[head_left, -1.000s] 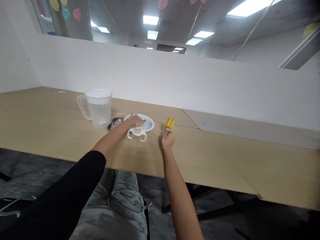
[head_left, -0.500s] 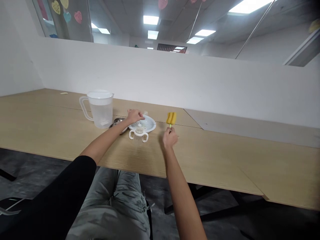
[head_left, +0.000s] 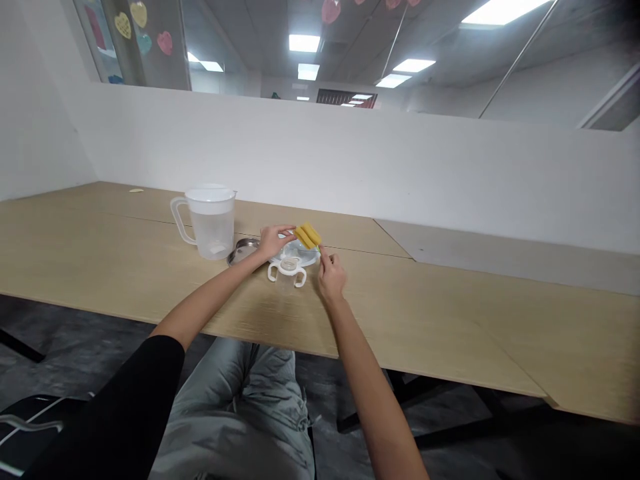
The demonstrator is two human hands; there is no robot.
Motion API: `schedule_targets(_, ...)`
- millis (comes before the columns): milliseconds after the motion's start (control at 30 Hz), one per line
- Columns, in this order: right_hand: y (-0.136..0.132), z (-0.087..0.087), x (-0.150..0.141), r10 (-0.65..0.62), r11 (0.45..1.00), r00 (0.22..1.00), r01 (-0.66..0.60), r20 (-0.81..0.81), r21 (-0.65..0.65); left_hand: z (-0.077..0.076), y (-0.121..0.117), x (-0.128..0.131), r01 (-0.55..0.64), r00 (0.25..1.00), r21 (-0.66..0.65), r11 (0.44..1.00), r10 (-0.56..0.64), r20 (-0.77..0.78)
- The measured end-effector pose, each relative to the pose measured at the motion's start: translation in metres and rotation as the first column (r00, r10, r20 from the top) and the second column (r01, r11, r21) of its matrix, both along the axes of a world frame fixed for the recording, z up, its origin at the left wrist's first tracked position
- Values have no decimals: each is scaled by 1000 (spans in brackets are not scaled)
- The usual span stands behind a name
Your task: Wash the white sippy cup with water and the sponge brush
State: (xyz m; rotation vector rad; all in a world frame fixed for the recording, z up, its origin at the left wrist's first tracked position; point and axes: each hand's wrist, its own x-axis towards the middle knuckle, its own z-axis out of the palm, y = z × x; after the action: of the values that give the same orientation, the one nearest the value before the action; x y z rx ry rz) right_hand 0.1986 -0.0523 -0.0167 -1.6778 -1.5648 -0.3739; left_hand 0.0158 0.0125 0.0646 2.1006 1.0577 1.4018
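Observation:
In my right hand, closed round its thin green handle, is a sponge brush with a yellow ridged head. The head is tilted to the left over a pale blue-white bowl. My left hand is at the bowl's left side, its thumb and fingers pinched at the left end of the yellow head. Small clear parts in the bowl are partly hidden. In front of the bowl stands a clear baby bottle, uncapped, with a white two-handled ring.
A translucent measuring jug with a handle and lid stands at the left. Between it and the bowl lies a shallow metal dish, partly behind my left wrist. The wooden table meets a white wall at the back.
My right hand has brought the sponge brush left and tilted it over the bowl. My left hand has lifted slightly from the bowl to the brush head. The view has shifted a little.

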Motion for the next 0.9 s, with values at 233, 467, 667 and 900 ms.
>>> schedule_targets(233, 2, -1, 1, -126, 990, 992, 127, 15, -66, -21, 2, -11, 32, 983, -152, 988, -3, 186)
schedule_targets(467, -1, -2, 0, -78, 997, 995, 79, 66, -12, -28, -12, -20, 2, 993, -55, 998, 4, 115)
schedule_targets(667, -4, -1, -2, -35, 998, 996, 30, 86, 52, -35, -16, -18, -86, 989, -25, 996, 88, 115)
schedule_targets(900, -5, 1, -3, -47, 995, 995, 39, 89, 94, -42, -16, -20, -91, 984, -56, 994, 99, 151)
